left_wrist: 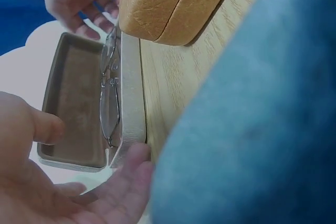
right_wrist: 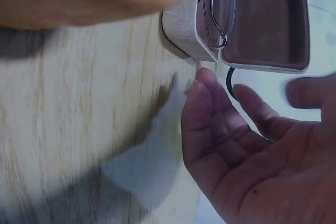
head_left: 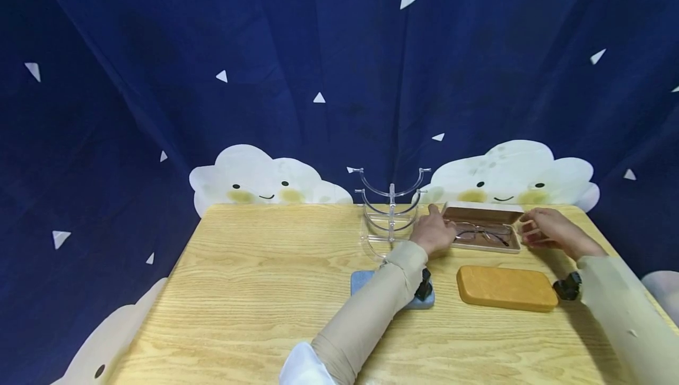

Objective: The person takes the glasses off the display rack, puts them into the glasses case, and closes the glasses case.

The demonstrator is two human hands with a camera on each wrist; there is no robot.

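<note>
A beige glasses case (head_left: 487,249) lies with its lid raised at the back right of the table. Inside it rests a pair of thin-framed glasses (left_wrist: 109,109). My left hand (head_left: 434,234) is at the case's left end, its thumb in front of the raised lid in the left wrist view and its fingers low beside the base; whether they touch is unclear. At the other end, my right hand (head_left: 553,232) has loosely bent fingers (right_wrist: 198,109) close to the case corner, with nothing between them.
An orange glasses case (head_left: 506,289), closed, lies in front of the beige one. Under my left forearm is a partly hidden blue case (head_left: 363,279). A clear tiered display stand (head_left: 392,211) stands left of my left hand. Behind the table hangs a dark blue curtain (head_left: 265,78).
</note>
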